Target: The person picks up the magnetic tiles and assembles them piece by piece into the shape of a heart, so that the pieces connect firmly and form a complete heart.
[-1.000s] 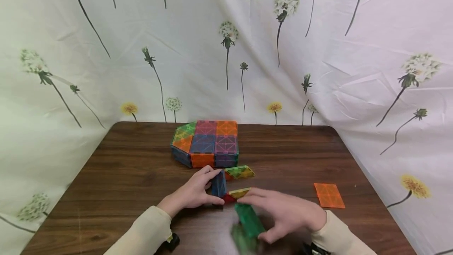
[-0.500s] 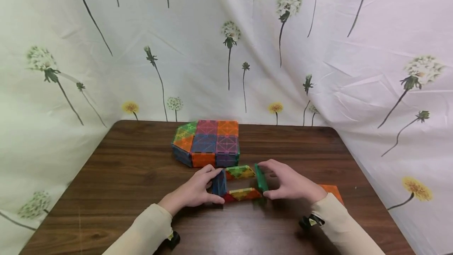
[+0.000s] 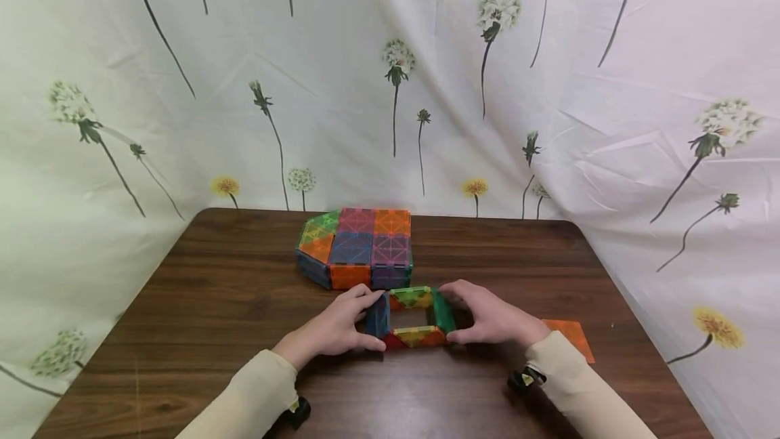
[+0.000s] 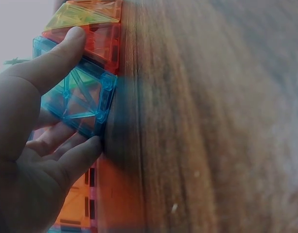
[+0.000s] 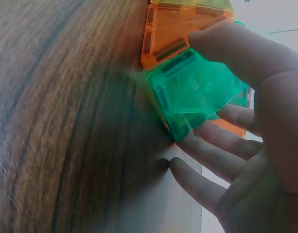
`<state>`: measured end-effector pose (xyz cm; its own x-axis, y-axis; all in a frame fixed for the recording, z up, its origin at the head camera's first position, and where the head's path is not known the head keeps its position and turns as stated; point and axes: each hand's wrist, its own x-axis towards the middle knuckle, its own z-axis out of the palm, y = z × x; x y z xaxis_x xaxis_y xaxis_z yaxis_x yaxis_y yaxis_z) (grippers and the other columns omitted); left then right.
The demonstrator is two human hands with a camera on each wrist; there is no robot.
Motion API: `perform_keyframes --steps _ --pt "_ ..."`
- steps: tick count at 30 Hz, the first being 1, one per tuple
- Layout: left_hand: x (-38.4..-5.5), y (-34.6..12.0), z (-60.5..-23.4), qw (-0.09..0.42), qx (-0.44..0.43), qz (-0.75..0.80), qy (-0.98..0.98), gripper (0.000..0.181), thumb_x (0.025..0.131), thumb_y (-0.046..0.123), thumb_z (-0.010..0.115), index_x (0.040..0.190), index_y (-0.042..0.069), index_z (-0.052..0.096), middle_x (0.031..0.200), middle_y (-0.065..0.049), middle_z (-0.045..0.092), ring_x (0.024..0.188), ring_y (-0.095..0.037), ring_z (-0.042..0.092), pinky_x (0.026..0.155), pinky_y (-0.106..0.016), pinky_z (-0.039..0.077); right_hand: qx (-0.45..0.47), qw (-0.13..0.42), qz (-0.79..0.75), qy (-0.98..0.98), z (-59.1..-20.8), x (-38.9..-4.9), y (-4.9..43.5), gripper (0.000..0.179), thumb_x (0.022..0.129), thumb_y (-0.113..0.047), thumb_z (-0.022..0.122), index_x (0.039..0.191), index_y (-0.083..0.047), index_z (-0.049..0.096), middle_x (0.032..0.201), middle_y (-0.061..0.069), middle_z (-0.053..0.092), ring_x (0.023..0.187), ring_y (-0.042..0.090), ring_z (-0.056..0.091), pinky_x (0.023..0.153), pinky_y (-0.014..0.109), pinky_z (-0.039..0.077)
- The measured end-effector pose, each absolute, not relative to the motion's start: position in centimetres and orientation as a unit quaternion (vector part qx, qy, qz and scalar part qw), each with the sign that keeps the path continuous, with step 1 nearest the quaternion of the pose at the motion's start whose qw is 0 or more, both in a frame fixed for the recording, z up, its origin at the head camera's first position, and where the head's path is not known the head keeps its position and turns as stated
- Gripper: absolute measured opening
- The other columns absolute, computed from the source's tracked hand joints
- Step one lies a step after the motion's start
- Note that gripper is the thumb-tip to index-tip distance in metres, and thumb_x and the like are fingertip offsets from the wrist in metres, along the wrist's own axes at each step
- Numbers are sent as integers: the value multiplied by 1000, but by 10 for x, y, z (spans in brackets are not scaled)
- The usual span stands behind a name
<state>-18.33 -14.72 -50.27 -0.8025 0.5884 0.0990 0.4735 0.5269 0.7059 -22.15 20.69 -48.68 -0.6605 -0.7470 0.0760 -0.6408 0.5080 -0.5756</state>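
On the table, translucent magnetic tiles stand on edge as a small four-sided frame. A blue magnetic tile forms its left end, and my left hand grips this tile between thumb and fingers. At the right end a green magnetic tile stands upright; my right hand holds it by its two ends, thumb near and fingers far. Red, yellow and orange triangle tiles make the near side. Green and yellow triangle tiles show on the far side. The right wrist view has the green tile's edge meeting an orange triangle tile.
Just behind the frame sits a larger flat-topped block of magnetic tiles in several colours, pointed at its left. A loose orange tile lies right of my right hand, partly covered by the arm. A flower-print cloth hangs behind the table.
My right hand has carried the green tile from the near side to the frame's right end, tilted half a second ago, now against the side tiles. The left hand has stayed on the blue tile.
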Motion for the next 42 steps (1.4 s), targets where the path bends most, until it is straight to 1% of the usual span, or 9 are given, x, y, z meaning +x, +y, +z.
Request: perform_keyframes --steps 10,17,21,23,28,31,35,38,42 --pt "-186 -149 -498 80 296 387 870 92 85 35 91 157 1 46 123 -1 53 121 -19 55 105 -45 53 -401 100 -285 865 -485 -221 202 81 92 -51 80 153 -9 46 144 -1 58 130 16 61 108 40 51" --pt "-187 -150 -499 82 287 388 872 90 84 34 91 156 3 48 125 -2 54 121 -19 56 104 -44 54 -387 80 -219 892 -476 -212 215 79 93 -49 79 155 -10 48 147 2 56 135 20 56 109 48 49" --pt "-187 -151 -501 87 285 394 869 90 84 35 91 156 2 47 126 -3 54 122 -19 55 105 -44 53 -358 57 -173 916 -473 -203 239 76 90 -50 82 151 -13 55 145 1 56 132 19 56 107 49 50" --pt "-187 -151 -501 88 285 399 867 89 84 34 91 156 2 48 126 -3 54 123 -20 55 106 -44 53 -342 49 -155 926 -473 -199 254 77 88 -54 83 148 -13 57 144 0 56 130 19 58 105 49 51" --pt "-186 -152 -502 91 288 405 863 89 85 34 90 156 1 47 126 -4 54 123 -23 56 106 -46 52 -315 67 -139 937 -470 -189 296 90 80 -62 86 147 -9 57 146 9 55 132 30 57 104 54 50" --pt "-186 -151 -503 96 290 404 862 90 85 36 90 156 1 46 125 -3 54 123 -23 56 106 -46 52 -292 94 -141 941 -466 -181 319 99 73 -59 91 149 -7 55 149 18 52 135 39 53 101 55 50" --pt "-185 -150 -504 104 289 407 860 90 86 36 89 157 2 46 126 -2 53 124 -21 55 107 -44 52 -259 125 -148 946 -465 -170 345 108 64 -46 99 152 -8 51 147 22 50 131 43 53 95 48 52" --pt "-185 -150 -503 103 290 409 859 89 86 36 90 156 2 47 126 -2 53 124 -21 55 107 -44 52 -238 129 -151 951 -467 -166 357 107 61 -33 102 151 -8 51 141 20 53 123 37 56 89 43 53" --pt "-185 -150 -502 100 292 409 859 89 85 35 90 156 2 47 126 -2 53 124 -21 55 106 -44 52 -238 93 -126 959 -471 -165 362 95 62 -23 101 144 -3 57 130 15 59 109 26 61 82 40 54"
